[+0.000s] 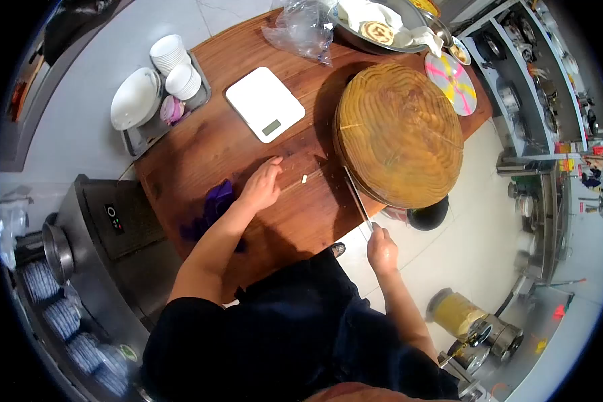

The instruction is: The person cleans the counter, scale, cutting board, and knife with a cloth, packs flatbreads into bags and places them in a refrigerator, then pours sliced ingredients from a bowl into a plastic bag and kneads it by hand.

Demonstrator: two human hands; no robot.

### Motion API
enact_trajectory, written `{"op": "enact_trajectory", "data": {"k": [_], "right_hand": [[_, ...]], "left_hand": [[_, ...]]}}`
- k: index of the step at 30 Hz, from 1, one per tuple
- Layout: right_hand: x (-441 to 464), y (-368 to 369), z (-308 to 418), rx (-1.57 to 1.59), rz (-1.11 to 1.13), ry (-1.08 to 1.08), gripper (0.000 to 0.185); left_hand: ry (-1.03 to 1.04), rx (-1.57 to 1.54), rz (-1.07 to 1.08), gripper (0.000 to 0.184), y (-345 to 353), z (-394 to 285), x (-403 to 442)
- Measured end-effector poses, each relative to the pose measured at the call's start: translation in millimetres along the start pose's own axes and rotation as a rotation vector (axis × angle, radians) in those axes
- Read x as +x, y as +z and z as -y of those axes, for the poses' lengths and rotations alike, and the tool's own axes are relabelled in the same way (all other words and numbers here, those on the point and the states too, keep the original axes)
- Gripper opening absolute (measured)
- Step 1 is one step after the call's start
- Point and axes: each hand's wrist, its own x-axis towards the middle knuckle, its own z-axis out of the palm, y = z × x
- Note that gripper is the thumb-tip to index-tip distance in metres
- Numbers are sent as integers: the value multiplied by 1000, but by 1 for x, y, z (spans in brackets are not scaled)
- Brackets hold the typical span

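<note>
My right hand [382,250] is wrapped around the handle of a knife [359,198], whose blade appears nearly edge-on beside the round wooden chopping block [400,134]. I cannot tell whether the blade touches the block. Over the wooden table [201,151], my left hand [261,185] is held out with its fingers stretched and nothing in them. A small white piece [304,179] lies on the tabletop just right of those fingertips. Crumpled purple cloth [218,202] sits left of my left wrist.
A white kitchen scale [266,104] rests behind my left hand. Stacked white bowls [169,55] fill a tray at the table's left end. At the back are a plastic bag [300,30] and a large metal basin [345,32]; a colourful round lid [451,83] lies beyond the block.
</note>
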Motion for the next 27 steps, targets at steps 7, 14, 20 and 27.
{"op": "enact_trajectory", "data": {"k": [7,14,20,27], "right_hand": [[31,-7,55,109,136,-4,28],[38,9,29,89,-49,-7,27],[86,25,59,-45,-74,-36,32],[100,35,64,-226,65,-241,35]], "left_hand": [[-67,63,35,62,20,32,89],[6,312,269,62,37,16,136],[228,86,293,67,70,6,48],[-54,-186,-36,47,39,-12,-40]]}}
